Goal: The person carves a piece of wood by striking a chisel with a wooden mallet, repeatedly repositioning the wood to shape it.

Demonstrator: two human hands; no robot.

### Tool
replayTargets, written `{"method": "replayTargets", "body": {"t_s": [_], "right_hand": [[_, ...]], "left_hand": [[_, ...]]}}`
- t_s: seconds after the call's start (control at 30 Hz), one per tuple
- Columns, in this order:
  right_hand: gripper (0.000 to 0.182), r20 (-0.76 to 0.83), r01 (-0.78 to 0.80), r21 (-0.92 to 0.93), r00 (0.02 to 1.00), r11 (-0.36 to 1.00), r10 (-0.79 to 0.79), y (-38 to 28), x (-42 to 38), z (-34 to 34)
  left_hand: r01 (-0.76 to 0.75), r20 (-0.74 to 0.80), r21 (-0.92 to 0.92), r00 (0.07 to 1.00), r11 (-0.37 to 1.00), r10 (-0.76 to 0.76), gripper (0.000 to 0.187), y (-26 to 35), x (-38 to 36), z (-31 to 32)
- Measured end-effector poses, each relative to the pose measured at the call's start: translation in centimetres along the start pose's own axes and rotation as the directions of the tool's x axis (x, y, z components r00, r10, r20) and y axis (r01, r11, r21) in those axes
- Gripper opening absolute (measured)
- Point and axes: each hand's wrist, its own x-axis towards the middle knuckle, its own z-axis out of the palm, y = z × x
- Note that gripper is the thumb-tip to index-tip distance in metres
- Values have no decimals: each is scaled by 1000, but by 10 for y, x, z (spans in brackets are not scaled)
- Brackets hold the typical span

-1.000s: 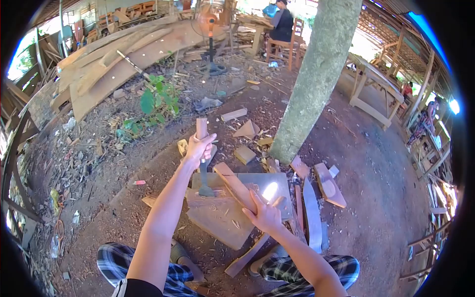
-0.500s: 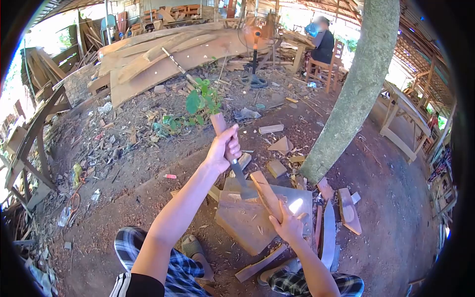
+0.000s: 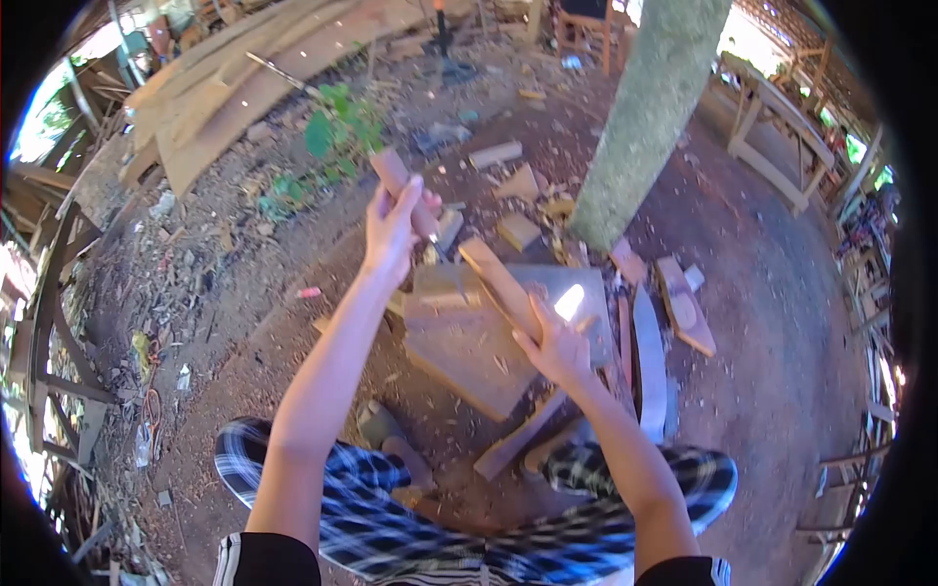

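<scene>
My left hand is wrapped round the wooden handle of a tool, raised beyond the far left corner of a low block. The tool's metal part, below the hand, is blurred. My right hand grips the near end of a long piece of wood, which slants up and left over the block. The low wooden block has a worn, sloping surface and a bright sun patch at its right side. A curved wood strip leans by its near edge, between my feet.
A tree trunk rises beyond the block. Right of the block lie a long flat blade-like piece and a wood offcut. Large planks lie at the back left, a wooden bench stands at the right.
The view has tilted down, so the seated person at the back is mostly out of frame. My left hand still holds the tool, whose metal part now looks foreshortened. My right hand keeps its grip.
</scene>
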Motion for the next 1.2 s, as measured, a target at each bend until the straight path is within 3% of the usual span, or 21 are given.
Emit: {"method": "replayTargets", "body": {"t_s": [0.07,0.1,0.17,0.23,0.3,0.37,0.5,0.57,0.63,0.8,0.87,1.0,1.07,1.1,1.13,1.17,1.2], "right_hand": [[69,73,-53,-29,996,998,55,-5,1,-8],[70,97,-78,-15,992,997,79,-5,1,-7],[69,145,-107,-62,983,992,115,-12,2,-13],[69,171,-115,-105,976,988,132,-11,3,-15],[68,127,-106,-17,986,994,108,-10,4,-15],[68,142,-105,-32,984,994,108,-10,6,-17],[69,112,-68,-86,991,994,78,-10,5,-14],[69,156,-103,-74,981,992,114,-13,6,-20],[69,200,-141,-62,968,988,151,-15,6,-21],[68,75,-44,-93,996,995,52,-8,3,-12],[68,97,-70,-109,992,992,80,-9,4,-14],[67,132,-110,-99,984,989,123,-11,3,-14],[67,46,-40,-73,998,997,43,-3,1,-4],[68,-38,15,-47,999,999,-17,0,0,-1],[69,65,-58,-54,996,997,61,-4,1,-6],[69,72,-18,-49,997,999,22,-6,1,-6],[70,98,-76,-45,992,996,80,-7,1,-6]], "left_hand": [[-302,133,264,952,916,276,26,-11,5,-9],[-262,124,267,964,928,236,26,-17,5,-10],[-478,161,373,877,795,452,31,-22,4,-10],[-476,124,401,875,783,468,35,-23,-5,-6],[-487,91,429,861,761,500,39,-26,-9,-5],[-546,56,494,796,676,603,40,-30,-10,-3],[-506,13,471,823,722,568,30,-36,-4,0],[-582,45,590,715,559,697,28,-41,-1,0],[-571,33,538,750,621,661,28,-41,-12,8],[-577,54,408,789,708,612,26,-44,-29,24],[-515,-30,356,828,780,560,25,-41,-32,29],[-464,-61,453,836,761,546,26,-56,-33,22],[-532,64,390,830,752,554,27,-63,-35,20],[-450,135,377,891,809,433,32,-61,-40,20],[-361,200,371,931,856,306,36,-59,-43,18],[-334,378,432,910,838,168,44,-54,-42,14],[-317,524,495,852,809,13,52,-51,-39,7]]}}
